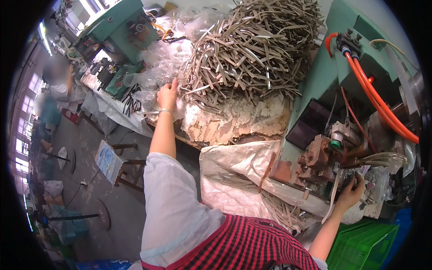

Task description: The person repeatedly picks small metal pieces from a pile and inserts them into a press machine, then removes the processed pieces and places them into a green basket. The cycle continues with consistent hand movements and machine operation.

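At the left edge of a big heap of thin grey-brown flat strips (252, 54), my left hand (167, 96) is stretched out over the bench, a bracelet on its wrist. Its fingers are mostly curled beside strip ends and clear plastic; what they hold, if anything, is hidden. My right hand (351, 192) is low at the green machine (310, 103), with fingers bent around something dark by its metal tooling (317, 155). That object is too small and shaded to name. A pale strip (334, 193) hangs down next to this hand.
Orange hoses (373, 99) arch over the machine. Below it, white sacking (225, 193) holds more strips, and green crates (360, 245) stand at lower right. A wooden stool (123, 164) is at left. Another green machine (119, 31) and a person (63, 87) are farther back.
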A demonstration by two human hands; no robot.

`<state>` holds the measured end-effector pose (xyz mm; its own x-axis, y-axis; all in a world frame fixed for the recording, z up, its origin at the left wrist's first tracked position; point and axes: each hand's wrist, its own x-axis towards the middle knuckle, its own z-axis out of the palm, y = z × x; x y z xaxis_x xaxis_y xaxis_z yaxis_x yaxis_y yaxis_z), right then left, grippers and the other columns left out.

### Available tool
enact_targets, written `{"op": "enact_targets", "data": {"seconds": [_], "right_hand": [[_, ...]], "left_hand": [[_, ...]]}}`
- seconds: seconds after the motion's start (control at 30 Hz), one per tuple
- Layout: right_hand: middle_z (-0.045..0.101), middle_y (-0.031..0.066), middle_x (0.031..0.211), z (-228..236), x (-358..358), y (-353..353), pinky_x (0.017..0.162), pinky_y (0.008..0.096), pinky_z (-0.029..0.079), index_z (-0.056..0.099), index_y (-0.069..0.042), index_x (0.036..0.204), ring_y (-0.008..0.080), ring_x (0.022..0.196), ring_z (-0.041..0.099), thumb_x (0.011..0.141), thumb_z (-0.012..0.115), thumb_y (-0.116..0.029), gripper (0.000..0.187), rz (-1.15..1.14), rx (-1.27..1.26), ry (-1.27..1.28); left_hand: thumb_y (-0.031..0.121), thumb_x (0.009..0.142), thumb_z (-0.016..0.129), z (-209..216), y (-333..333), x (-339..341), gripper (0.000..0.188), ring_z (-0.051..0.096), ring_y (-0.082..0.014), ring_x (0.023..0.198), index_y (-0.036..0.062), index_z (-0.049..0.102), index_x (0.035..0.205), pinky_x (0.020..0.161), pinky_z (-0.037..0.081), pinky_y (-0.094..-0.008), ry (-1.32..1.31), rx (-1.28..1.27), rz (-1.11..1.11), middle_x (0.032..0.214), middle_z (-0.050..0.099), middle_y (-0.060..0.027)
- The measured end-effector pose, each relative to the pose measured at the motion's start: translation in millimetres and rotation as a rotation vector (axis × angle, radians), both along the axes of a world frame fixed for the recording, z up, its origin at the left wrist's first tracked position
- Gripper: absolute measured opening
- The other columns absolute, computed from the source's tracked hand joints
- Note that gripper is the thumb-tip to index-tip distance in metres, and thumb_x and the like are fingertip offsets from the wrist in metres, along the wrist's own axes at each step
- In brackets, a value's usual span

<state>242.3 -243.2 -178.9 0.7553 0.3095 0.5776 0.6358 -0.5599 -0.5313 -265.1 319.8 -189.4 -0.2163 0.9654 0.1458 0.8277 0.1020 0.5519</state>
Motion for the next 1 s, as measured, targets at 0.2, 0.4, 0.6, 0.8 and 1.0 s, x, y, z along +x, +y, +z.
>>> {"op": "enact_targets", "data": {"seconds": [0.2, 0.4, 0.6, 0.8, 1.0], "right_hand": [[0.072, 0.0114, 0.106, -6, 0, -6, 0.087, 0.0349, 0.053, 0.069, 0.000, 0.113, 0.0246, 0.096, 0.068, 0.102, 0.066, -0.020, 0.023, -0.061, 0.041, -0.019], [0.073, 0.0093, 0.109, -3, 10, -9, 0.090, 0.0321, 0.052, 0.070, 0.002, 0.114, 0.0189, 0.100, 0.067, 0.097, 0.070, -0.010, 0.021, 0.081, 0.057, -0.062], [0.073, 0.0054, 0.107, 31, -23, -20, 0.095, 0.0264, 0.049, 0.073, 0.001, 0.109, 0.0128, 0.101, 0.065, 0.093, 0.073, -0.003, 0.017, 0.203, 0.399, 0.468], [0.075, 0.0130, 0.104, 105, -70, 57, 0.085, 0.0303, 0.052, 0.075, 0.001, 0.103, 0.0207, 0.095, 0.070, 0.086, 0.071, 0.001, 0.017, 0.488, 0.244, 0.201], [0.072, 0.0073, 0.111, 102, -100, 87, 0.088, 0.0261, 0.053, 0.060, 0.004, 0.126, 0.0112, 0.095, 0.068, 0.090, 0.067, 0.006, 0.036, 0.612, 0.757, 0.720]], "left_hand": [[0.041, 0.092, 0.068, -26, -101, 117, 0.047, 0.055, -0.0396, 0.123, 0.0117, 0.072, 0.129, 0.112, 0.039, -0.0493, 0.095, 0.091, 0.077, 0.143, 0.058, -0.0186], [0.038, 0.093, 0.067, -40, -142, 141, 0.045, 0.055, -0.0450, 0.119, 0.0055, 0.070, 0.125, 0.107, 0.043, -0.0504, 0.029, 0.287, -0.157, 0.138, 0.058, -0.0253], [0.026, 0.087, 0.080, 9, -159, 82, 0.037, 0.065, -0.0361, 0.107, 0.0042, 0.073, 0.115, 0.096, 0.050, -0.0416, -0.057, 0.487, -0.351, 0.113, 0.071, -0.0191], [0.002, 0.081, 0.067, 44, -188, 94, 0.013, 0.064, -0.0336, 0.095, 0.0097, 0.074, 0.089, 0.082, 0.052, -0.0440, 0.418, 0.351, -0.984, 0.095, 0.064, -0.0105], [0.007, 0.082, 0.068, 12, -168, 102, 0.015, 0.061, -0.0373, 0.090, 0.0076, 0.063, 0.095, 0.073, 0.049, -0.0491, 0.529, 0.430, -0.879, 0.093, 0.059, -0.0137]]}}
